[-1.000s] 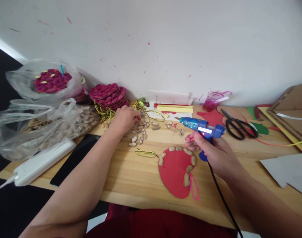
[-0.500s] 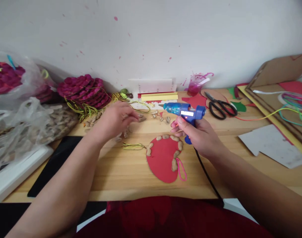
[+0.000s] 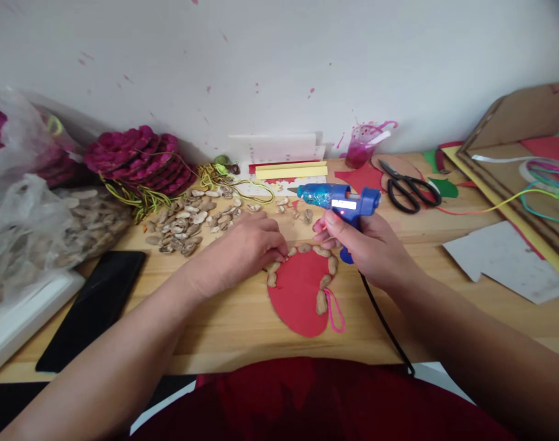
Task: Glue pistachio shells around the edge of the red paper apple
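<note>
A red paper cutout (image 3: 300,294), rounded and partly edged with peanut shells (image 3: 333,265), lies on the wooden table. A pink loop of cord (image 3: 337,311) sticks out at its right. At its upper left edge my left hand (image 3: 258,242) has its fingertips pinched together, in a gap between two shells; what they hold is hidden. Above the cutout's upper right, my right hand (image 3: 362,242) grips a blue hot glue gun (image 3: 338,199) by the handle. Its nozzle points left and a small red light glows on it.
Loose peanut shells (image 3: 182,223) form a pile at left, beside a plastic bag of shells (image 3: 93,226) and a black phone-like slab (image 3: 93,309). Stacked magenta pieces (image 3: 139,162) stand behind. Scissors (image 3: 410,187), a stained cup (image 3: 362,146) and cardboard (image 3: 504,119) sit at back right. The gun's cord (image 3: 384,324) runs down the table's front.
My left hand has moved right and toward me, from above the shell pile to the cutout's upper left edge. My right hand still holds the glue gun, almost unmoved.
</note>
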A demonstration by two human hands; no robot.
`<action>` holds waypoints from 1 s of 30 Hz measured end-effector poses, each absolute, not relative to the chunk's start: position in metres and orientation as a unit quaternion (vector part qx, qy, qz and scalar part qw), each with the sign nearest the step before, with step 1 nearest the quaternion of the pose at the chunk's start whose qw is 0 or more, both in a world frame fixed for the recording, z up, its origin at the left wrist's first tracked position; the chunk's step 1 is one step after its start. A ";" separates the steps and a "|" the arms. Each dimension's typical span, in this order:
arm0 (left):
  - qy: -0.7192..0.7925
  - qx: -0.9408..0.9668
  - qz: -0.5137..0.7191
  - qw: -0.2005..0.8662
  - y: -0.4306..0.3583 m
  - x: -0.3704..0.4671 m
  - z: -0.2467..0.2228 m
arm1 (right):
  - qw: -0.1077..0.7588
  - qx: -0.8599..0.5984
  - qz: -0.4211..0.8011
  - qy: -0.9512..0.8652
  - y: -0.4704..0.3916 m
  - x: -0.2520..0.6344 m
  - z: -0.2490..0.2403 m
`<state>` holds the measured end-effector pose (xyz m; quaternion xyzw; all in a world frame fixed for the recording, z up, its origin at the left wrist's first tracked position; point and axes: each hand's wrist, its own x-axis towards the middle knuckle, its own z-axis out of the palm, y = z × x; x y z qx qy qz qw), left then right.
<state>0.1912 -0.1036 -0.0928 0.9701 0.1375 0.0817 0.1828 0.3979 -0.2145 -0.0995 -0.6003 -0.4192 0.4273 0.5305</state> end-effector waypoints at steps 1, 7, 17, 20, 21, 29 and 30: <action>0.138 0.970 0.083 0.183 -0.104 0.191 -0.093 | 0.530 -0.601 0.427 -0.419 -0.215 0.398 -0.100; 0.132 0.969 0.090 0.191 -0.101 0.189 -0.092 | 0.534 -0.597 0.427 -0.420 -0.214 0.398 -0.101; 0.156 0.971 0.090 0.157 -0.093 0.181 -0.084 | 0.534 -0.597 0.435 -0.412 -0.215 0.397 -0.099; 0.152 0.969 0.093 0.173 -0.095 0.182 -0.084 | 0.532 -0.602 0.431 -0.411 -0.214 0.397 -0.098; 0.149 0.967 0.097 0.181 -0.095 0.182 -0.085 | 0.531 -0.603 0.430 -0.412 -0.214 0.397 -0.098; 0.138 0.961 0.090 0.221 -0.099 0.186 -0.089 | 0.536 -0.596 0.435 -0.411 -0.214 0.397 -0.101; 0.139 0.961 0.091 0.221 -0.099 0.186 -0.090 | 0.536 -0.596 0.434 -0.412 -0.214 0.397 -0.101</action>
